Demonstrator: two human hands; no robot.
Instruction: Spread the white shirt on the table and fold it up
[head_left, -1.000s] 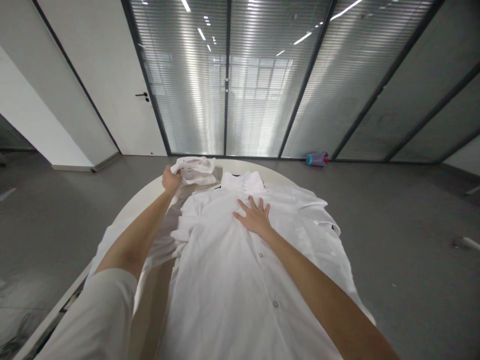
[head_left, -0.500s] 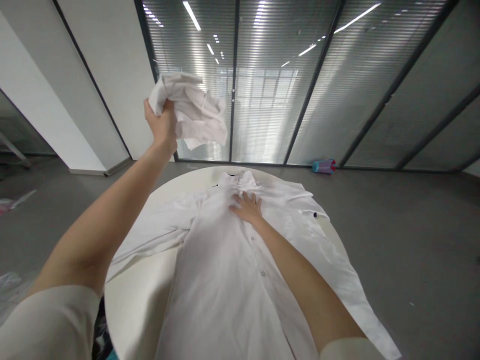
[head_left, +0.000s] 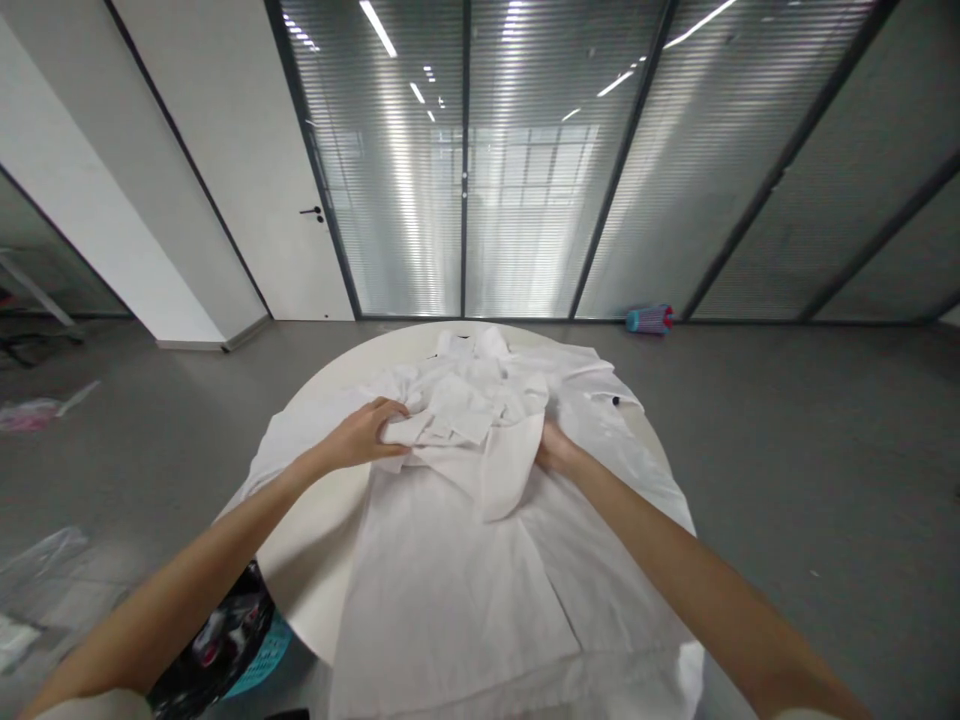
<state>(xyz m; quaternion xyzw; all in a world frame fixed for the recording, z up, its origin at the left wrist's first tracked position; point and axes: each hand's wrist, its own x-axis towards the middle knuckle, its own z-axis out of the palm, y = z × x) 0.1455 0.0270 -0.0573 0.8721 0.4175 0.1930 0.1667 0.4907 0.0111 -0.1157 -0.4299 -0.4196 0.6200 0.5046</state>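
Note:
A long white button-up shirt [head_left: 450, 590] lies spread over a round table, collar at the far side, its hem hanging over the near edge. A crumpled white cloth [head_left: 480, 410] rests in folds on the shirt's upper front. My left hand [head_left: 382, 432] pinches the left edge of that cloth, thumb below and fingers above. At the cloth's right edge is my right hand [head_left: 553, 446]; its fingers are hidden behind the fabric, so whether they grip cannot be seen.
The pale round table [head_left: 311, 580] shows at the left. Below it stands a blue basket [head_left: 262, 655] with a black plastic bag [head_left: 217, 640]. Clear plastic [head_left: 45, 570] lies on the floor at left. A blue and pink object [head_left: 649, 320] sits by the glass wall.
My left hand has come down from the upper left with the white cloth, which now lies on the shirt. My right hand has shifted right, from the shirt's front to the cloth's edge.

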